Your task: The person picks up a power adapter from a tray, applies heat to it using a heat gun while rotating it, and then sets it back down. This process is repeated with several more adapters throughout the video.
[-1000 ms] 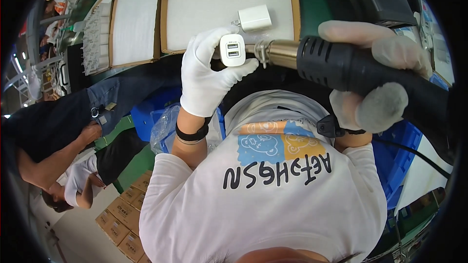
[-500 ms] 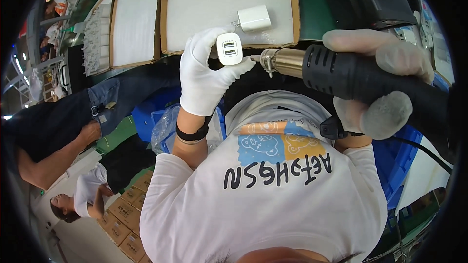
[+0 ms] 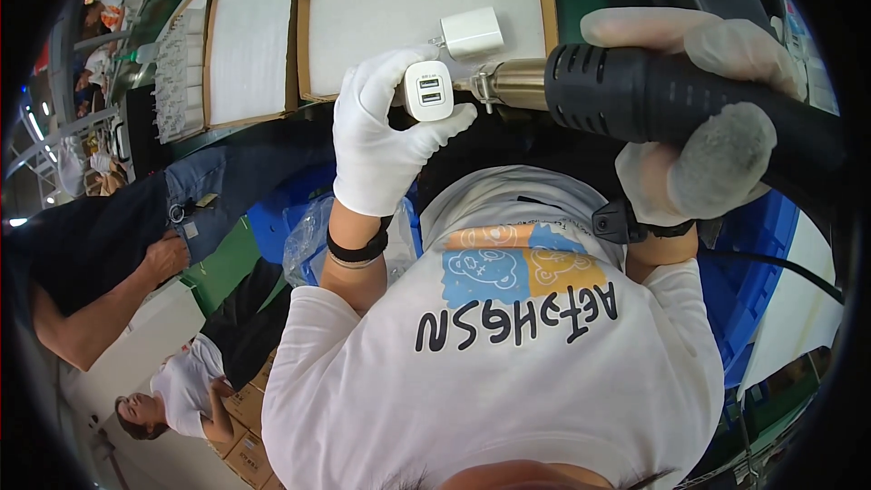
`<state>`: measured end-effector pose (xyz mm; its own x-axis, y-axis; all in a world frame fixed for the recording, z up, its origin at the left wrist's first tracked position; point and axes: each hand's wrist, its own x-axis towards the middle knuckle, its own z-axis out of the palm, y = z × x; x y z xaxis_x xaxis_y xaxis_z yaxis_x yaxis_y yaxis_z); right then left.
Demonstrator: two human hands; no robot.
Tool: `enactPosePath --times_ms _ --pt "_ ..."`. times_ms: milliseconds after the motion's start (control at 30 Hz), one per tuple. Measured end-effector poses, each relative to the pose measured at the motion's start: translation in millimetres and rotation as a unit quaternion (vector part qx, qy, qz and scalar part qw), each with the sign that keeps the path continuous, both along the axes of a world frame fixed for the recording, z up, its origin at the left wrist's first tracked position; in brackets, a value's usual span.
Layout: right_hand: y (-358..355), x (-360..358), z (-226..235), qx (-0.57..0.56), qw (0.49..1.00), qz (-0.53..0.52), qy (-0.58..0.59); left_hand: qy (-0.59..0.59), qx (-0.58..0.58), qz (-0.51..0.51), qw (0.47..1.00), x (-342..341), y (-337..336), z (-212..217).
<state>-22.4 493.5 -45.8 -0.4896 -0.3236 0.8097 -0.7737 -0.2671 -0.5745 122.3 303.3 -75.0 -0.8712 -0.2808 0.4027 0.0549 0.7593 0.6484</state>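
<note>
A white two-port USB charger stands out in my left hand, its port face turned up. That hand wears a white glove, with thumb and fingers closed round the charger's sides. From the right my right hand, in a thin whitish glove with a greyed thumb, grips a black hot air gun. The gun's metal nozzle points at the charger's right side; its narrow tip is very close, and I cannot tell whether it touches. Just beyond lies another white charger with metal prongs.
A shallow cardboard tray with a white foam lining is in front of me, more chargers along its far side. Another lined tray adjoins it on the left. Blue bins flank my body. Other people are at the left.
My right hand has brought the hot air gun left and slightly up, so its nozzle is closer to the charger. My left hand has barely moved. A person in the background has shifted.
</note>
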Motion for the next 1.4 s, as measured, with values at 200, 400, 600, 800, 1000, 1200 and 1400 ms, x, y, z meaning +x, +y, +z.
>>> enactPosePath --times_ms 200,400,600,800,1000,1200,1400 --pt "-12 -3 -4 0.010 1.000 0.022 0.017 -0.034 0.040 0.011 0.999 3 -16 -5" --pt "-23 -4 -10 0.033 0.998 0.035 0.050 -0.021 0.049 0.007 0.999 5 -34 -14" --pt "-23 1 -9 0.009 0.999 0.007 0.053 -0.032 0.064 0.019 0.997 9 -34 -14" --pt "-27 5 -3 -0.067 0.995 0.017 -0.078 -0.040 0.075 0.022 0.996 0 -26 -13" --pt "-6 -20 -10 0.058 0.997 -0.046 -0.007 -0.043 0.083 0.031 0.995 -9 -16 -9" --pt "-12 -1 24 0.105 0.988 -0.110 -0.032 -0.038 0.075 0.032 0.996 -10 -7 -10" --pt "10 -10 3 -0.005 0.995 -0.085 -0.050 -0.062 0.204 0.079 0.974 -8 11 3"
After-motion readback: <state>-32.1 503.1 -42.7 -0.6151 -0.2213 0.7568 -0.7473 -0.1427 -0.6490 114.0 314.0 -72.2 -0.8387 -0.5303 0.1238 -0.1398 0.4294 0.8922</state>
